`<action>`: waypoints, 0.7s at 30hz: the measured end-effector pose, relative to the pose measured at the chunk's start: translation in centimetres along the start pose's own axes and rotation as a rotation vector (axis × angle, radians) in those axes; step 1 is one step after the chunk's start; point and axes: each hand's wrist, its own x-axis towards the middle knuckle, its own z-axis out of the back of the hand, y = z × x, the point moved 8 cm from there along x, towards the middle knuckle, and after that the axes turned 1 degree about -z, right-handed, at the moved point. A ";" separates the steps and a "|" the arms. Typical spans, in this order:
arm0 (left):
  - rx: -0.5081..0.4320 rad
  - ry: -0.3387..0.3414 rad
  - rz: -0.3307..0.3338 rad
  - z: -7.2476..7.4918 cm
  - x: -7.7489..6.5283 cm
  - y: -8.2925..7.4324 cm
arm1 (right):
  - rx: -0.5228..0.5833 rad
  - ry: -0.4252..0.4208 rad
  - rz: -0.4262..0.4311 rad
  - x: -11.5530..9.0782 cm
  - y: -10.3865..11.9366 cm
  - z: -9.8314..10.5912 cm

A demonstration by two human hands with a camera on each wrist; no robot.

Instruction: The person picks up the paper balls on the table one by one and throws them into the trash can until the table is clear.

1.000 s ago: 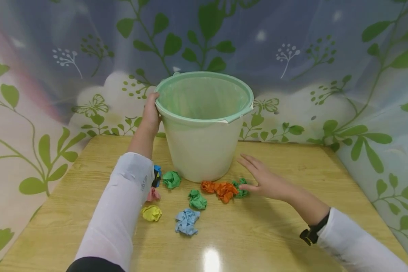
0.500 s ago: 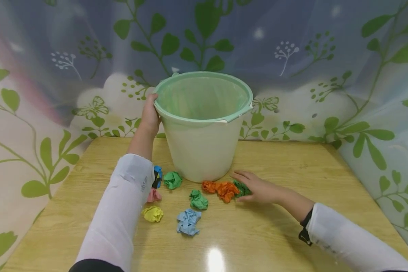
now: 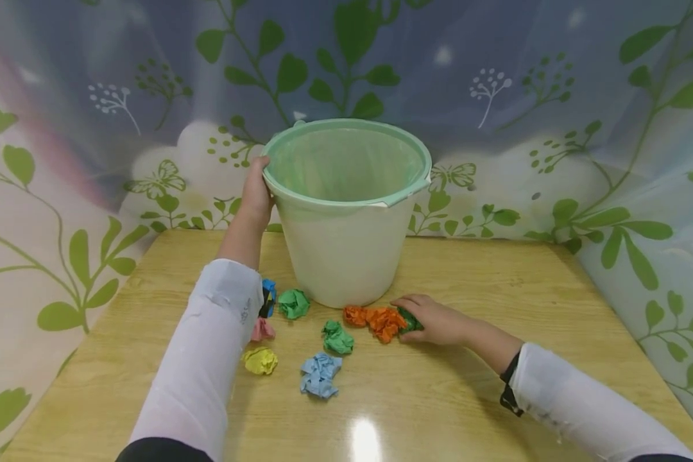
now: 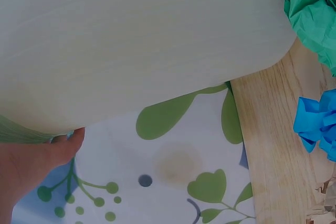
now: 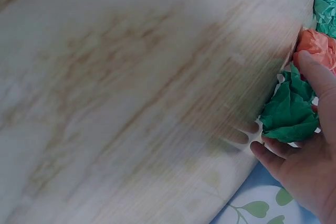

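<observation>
A pale bucket (image 3: 346, 250) with a light green rim stands upright at the back of the table. My left hand (image 3: 256, 192) holds it at the left side of the rim; in the left wrist view the thumb and fingertips (image 4: 76, 139) lie at the rim. To the right of the bucket's base, my right hand (image 3: 439, 322) grips a dark green crumpled paper ball (image 5: 289, 108), thumb on one side and fingers on the other. Orange crumpled paper (image 3: 384, 323) lies right beside that ball, near the thumb. The bucket's bottom inside is hidden.
More crumpled paper balls lie in front of the bucket: green (image 3: 293, 304), another green (image 3: 337, 337), light blue (image 3: 320, 375), yellow (image 3: 260, 361) and pink (image 3: 262, 330). A blue one (image 3: 270, 295) is partly behind the left sleeve. A leaf-printed curtain (image 3: 496, 160) surrounds the table (image 3: 531, 282).
My right hand has moved down and left from above the table, and its fingers have closed round the dark green paper ball. The left hand and bucket have stayed in place.
</observation>
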 end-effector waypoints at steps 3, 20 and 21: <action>-0.012 -0.006 0.003 0.0 0.0 -0.1 | -0.012 0.003 -0.013 0.0 -0.2 0.0; -0.010 0.008 -0.004 -0.1 0.1 0.0 | -0.089 -0.056 0.051 0.4 -0.1 0.3; -0.017 0.009 -0.003 -0.2 0.2 0.0 | -0.093 -0.060 0.056 0.4 -0.1 0.4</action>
